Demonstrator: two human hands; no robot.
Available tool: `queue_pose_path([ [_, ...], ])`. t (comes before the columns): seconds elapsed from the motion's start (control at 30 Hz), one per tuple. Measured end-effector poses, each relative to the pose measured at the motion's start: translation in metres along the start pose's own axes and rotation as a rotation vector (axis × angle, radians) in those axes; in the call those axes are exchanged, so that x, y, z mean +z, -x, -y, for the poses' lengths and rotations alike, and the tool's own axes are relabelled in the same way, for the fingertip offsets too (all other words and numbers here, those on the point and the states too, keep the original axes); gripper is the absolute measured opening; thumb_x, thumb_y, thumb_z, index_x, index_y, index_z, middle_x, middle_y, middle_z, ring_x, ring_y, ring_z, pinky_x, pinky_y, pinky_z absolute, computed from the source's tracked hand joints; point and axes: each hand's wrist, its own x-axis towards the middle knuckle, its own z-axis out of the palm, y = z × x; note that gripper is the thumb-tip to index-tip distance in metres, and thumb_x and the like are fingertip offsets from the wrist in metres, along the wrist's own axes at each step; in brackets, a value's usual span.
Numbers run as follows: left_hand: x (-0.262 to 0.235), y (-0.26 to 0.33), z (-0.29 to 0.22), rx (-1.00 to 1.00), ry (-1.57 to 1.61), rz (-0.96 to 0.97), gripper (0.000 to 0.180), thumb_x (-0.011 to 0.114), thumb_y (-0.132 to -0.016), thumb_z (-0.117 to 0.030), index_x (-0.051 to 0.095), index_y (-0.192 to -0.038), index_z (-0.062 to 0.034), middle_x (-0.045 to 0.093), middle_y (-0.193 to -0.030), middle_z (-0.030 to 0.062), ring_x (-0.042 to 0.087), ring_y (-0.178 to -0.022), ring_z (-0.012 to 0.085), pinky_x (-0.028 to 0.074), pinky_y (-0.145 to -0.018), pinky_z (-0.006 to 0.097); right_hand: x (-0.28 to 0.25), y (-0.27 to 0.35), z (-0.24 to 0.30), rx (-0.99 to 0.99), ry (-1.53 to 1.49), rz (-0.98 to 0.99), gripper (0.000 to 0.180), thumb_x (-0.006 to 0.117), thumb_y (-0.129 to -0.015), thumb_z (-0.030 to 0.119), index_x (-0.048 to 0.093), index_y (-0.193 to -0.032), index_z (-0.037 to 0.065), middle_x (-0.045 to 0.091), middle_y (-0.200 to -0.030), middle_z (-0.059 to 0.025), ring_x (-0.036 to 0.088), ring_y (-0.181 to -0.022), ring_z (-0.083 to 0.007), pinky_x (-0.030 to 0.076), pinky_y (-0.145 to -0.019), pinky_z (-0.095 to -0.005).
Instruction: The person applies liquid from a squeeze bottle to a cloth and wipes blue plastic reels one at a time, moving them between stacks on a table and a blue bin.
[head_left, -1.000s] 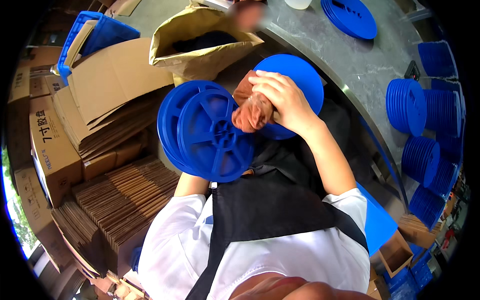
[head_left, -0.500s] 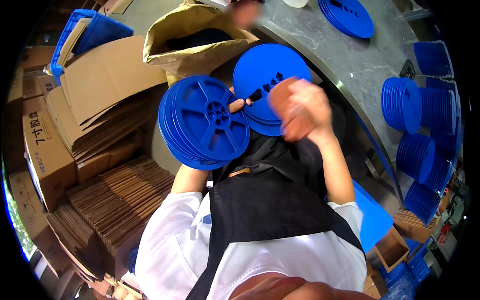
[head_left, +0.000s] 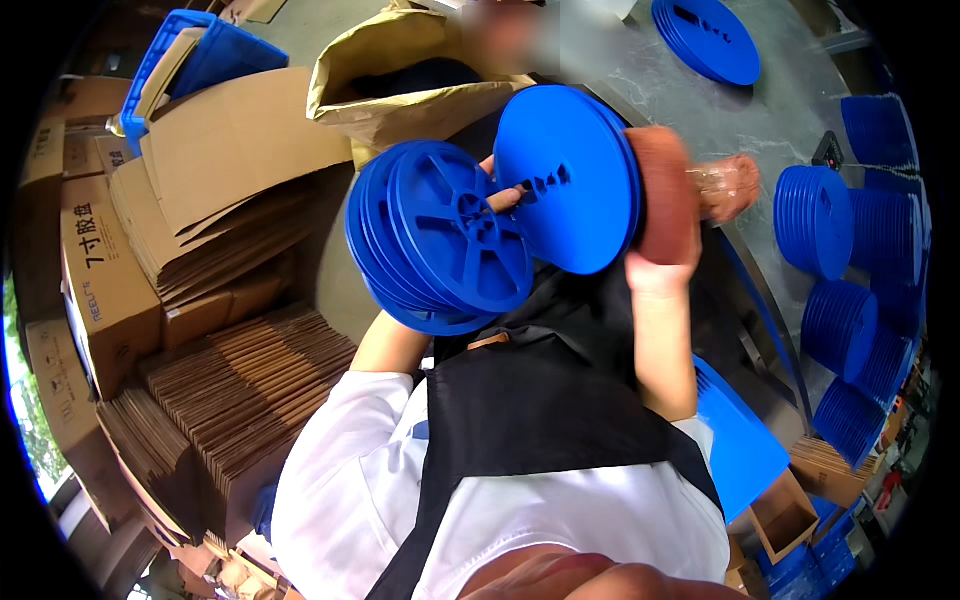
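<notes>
The relation that matters is between the right grip [head_left: 662,273] and the solid-faced blue discs [head_left: 580,215]. These lie just to the left of the right grip and farther from the body, flat face turned up toward the wearer, with the rims of the discs beneath showing along the right edge. Between the two comes a brown cloth pad [head_left: 665,200], its long side running roughly along that right edge, either touching it or just beside it; blur hides which. The pad's twisted end [head_left: 728,185], wrapped in clear film, points right, away from the discs. The right grip seems to be closed on the pad from below, though its fingers are hidden.

The left grip [head_left: 503,200] is the nearer one to the discs' opposite edge: its thumb tip meets them beside a row of small cut-outs, with another fingertip just beyond, so it seems to pinch that edge. Spoked blue reels [head_left: 435,240] fan out to the left of this grip and hide most of it; how it bears them I cannot tell. The worktop [head_left: 790,110] lies beyond and to the right of the right grip.
</notes>
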Motion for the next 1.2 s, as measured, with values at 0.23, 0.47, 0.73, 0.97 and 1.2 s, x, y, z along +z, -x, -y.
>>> queue_pose_path([
  [0.23,0.013,-0.016,0.002,0.041,0.007,0.014,0.056,0.070,-0.086,-0.007,0.045,-0.135,-0.0005,0.065,-0.108,0.0108,0.063,-0.102,0.0193,0.050,-0.090,0.031,0.005,0.049,-0.060,-0.549,1.160,0.417,0.036,0.077,-0.072,0.011,0.061,-0.103,0.003,0.064,-0.116,-0.0167,0.062,-0.107,-0.0325,0.049,-0.092,-0.0385],
  [0.47,0.011,-0.003,0.002,0.058,0.024,-0.021,0.055,0.070,-0.086,-0.007,0.046,-0.135,-0.0004,0.065,-0.109,0.0107,0.063,-0.102,0.0194,0.050,-0.090,0.031,0.098,-0.029,-0.083,-0.580,1.030,0.671,0.037,0.074,-0.069,0.010,0.061,-0.103,0.006,0.064,-0.109,-0.0131,0.060,-0.101,-0.0350,0.047,-0.088,-0.0397],
  [0.73,-0.006,0.005,-0.002,0.057,0.038,-0.064,0.054,0.070,-0.086,-0.007,0.046,-0.134,-0.0003,0.065,-0.109,0.0107,0.063,-0.103,0.0194,0.051,-0.089,0.031,-0.018,0.023,-0.029,-0.695,1.649,0.414,0.039,0.076,-0.061,0.007,0.062,-0.097,0.005,0.063,-0.116,-0.0124,0.057,-0.112,-0.0340,0.044,-0.098,-0.0424],
  [0.97,-0.007,0.003,-0.001,0.010,0.022,-0.032,0.054,0.070,-0.086,-0.007,0.047,-0.134,-0.0002,0.065,-0.109,0.0106,0.063,-0.103,0.0195,0.051,-0.089,0.031,-0.040,-0.037,-0.019,-0.815,1.748,-0.111,0.040,0.077,-0.071,0.007,0.063,-0.109,0.004,0.064,-0.113,-0.0127,0.059,-0.104,-0.0342,0.045,-0.093,-0.0410],
  [1.2,-0.006,0.003,-0.004,0.003,0.014,-0.029,0.053,0.070,-0.086,-0.007,0.047,-0.133,-0.0002,0.065,-0.110,0.0106,0.063,-0.103,0.0195,0.051,-0.089,0.031,-0.034,0.006,-0.030,-0.838,1.792,0.422,0.037,0.072,-0.067,0.005,0.061,-0.102,0.007,0.063,-0.120,-0.0125,0.057,-0.115,-0.0302,0.044,-0.097,-0.0414],
])
